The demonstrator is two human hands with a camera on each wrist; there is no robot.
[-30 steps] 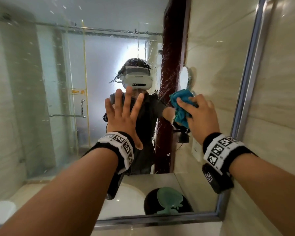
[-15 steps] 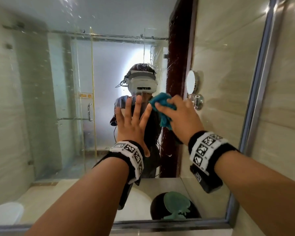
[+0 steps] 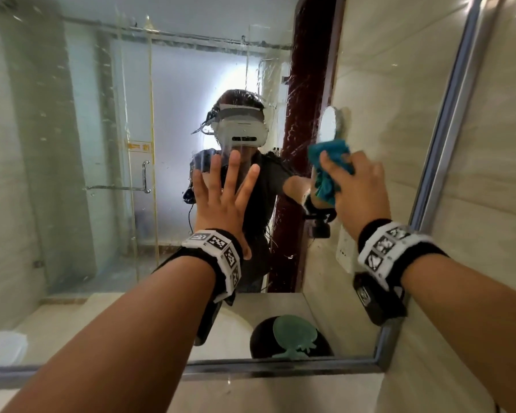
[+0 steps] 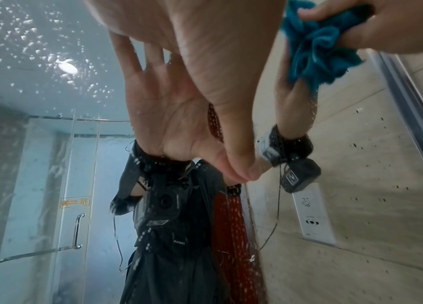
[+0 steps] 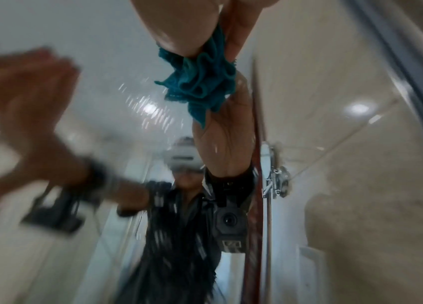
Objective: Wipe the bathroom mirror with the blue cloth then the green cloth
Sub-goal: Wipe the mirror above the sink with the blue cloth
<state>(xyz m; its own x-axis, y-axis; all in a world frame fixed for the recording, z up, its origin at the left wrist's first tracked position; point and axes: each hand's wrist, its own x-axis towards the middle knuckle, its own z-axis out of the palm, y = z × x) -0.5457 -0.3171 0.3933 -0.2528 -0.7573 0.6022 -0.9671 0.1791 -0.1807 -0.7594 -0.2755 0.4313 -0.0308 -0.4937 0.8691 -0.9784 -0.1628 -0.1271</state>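
The bathroom mirror point(image 3: 96, 174) fills the wall ahead, its glass speckled with droplets and streaks. My right hand point(image 3: 358, 189) grips a bunched blue cloth point(image 3: 328, 165) and presses it against the glass right of centre. In the wrist views the blue cloth point(image 4: 314, 51) point(image 5: 202, 86) hangs crumpled from my curled fingers. My left hand point(image 3: 224, 192) lies flat on the mirror with fingers spread, just left of the cloth; its palm point(image 4: 205, 51) meets its own reflection. No green cloth is in view.
The mirror's metal frame point(image 3: 447, 120) runs down the right side and along the bottom point(image 3: 280, 368), against a beige tiled wall point(image 3: 495, 174). Reflected in the glass are a person with a headset, a glass shower door, a dark door frame, a round wall mirror and a sink.
My right hand has swept the blue cloth left across the glass and then back right. The left hand stays flat on the mirror.
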